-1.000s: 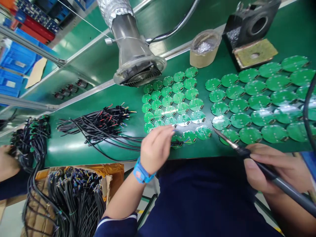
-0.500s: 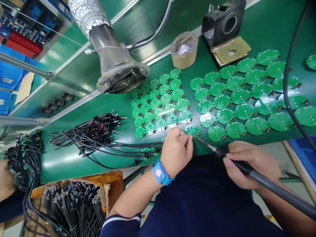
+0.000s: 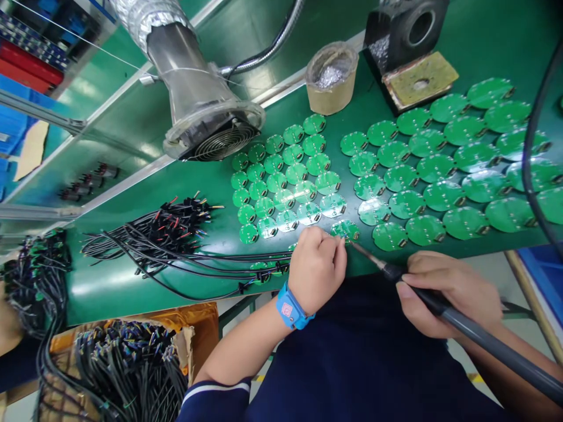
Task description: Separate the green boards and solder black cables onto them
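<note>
Leftward the soldering iron (image 3: 488,341), gripped by the right hand (image 3: 453,287), has been brought to a green board (image 3: 344,228) near the table's (image 3: 202,179) near edge; beside it the left hand (image 3: 315,266) is closed, anything pinched being hidden.

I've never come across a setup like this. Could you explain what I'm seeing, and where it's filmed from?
There is no robot: these are a person's bare hands, and every picture comes from one camera on their head, looking forward and down. The right hand holds a soldering iron. The left hand is curled near the iron's tip; what it pinches is too small to tell. On the green bench lie rows of round green circuit boards and a bunch of black cables.
</note>
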Tool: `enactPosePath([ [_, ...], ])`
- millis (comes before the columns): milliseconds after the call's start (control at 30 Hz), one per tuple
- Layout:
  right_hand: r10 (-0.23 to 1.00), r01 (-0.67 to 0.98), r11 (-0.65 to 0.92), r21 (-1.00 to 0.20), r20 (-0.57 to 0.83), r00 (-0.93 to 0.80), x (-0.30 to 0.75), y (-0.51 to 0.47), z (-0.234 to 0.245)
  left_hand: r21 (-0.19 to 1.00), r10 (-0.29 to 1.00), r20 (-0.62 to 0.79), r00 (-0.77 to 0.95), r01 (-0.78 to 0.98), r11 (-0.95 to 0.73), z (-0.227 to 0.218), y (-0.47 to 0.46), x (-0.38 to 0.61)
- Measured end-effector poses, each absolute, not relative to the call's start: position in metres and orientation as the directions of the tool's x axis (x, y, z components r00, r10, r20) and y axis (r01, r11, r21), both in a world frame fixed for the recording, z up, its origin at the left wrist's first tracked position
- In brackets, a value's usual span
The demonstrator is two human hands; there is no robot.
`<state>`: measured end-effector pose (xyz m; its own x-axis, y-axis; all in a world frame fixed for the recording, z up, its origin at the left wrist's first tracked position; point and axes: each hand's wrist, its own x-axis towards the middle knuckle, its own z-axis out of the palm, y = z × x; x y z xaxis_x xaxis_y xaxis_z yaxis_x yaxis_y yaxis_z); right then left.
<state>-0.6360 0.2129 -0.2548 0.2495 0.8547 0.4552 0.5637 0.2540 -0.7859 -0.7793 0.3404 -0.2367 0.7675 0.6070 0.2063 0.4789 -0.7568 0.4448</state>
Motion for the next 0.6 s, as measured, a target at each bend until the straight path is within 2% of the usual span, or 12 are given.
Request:
enactPosePath([
  [133, 0.881, 0.57, 0.24, -0.785, 0.423, 0.211, -0.636, 0.211, -0.254, 0.396, 0.598, 0.216, 0.772, 0.491, -0.776, -0.24, 0.339, -0.781],
  [333, 0.844, 0.493, 0.281, -0.823, 0.457, 0.282, -0.633, 0.202, -0.267, 0.377, 0.594, 0.246, 0.766, 0.489, -0.786, -0.243, 0.338, -0.781],
  [600, 0.89, 0.647, 0.159, -0.746, 0.392, 0.234, -0.64, 0.218, -0.248, 0.379, 0.627, 0.208, 0.751, 0.529, -0.759, -0.242, 0.336, -0.779],
])
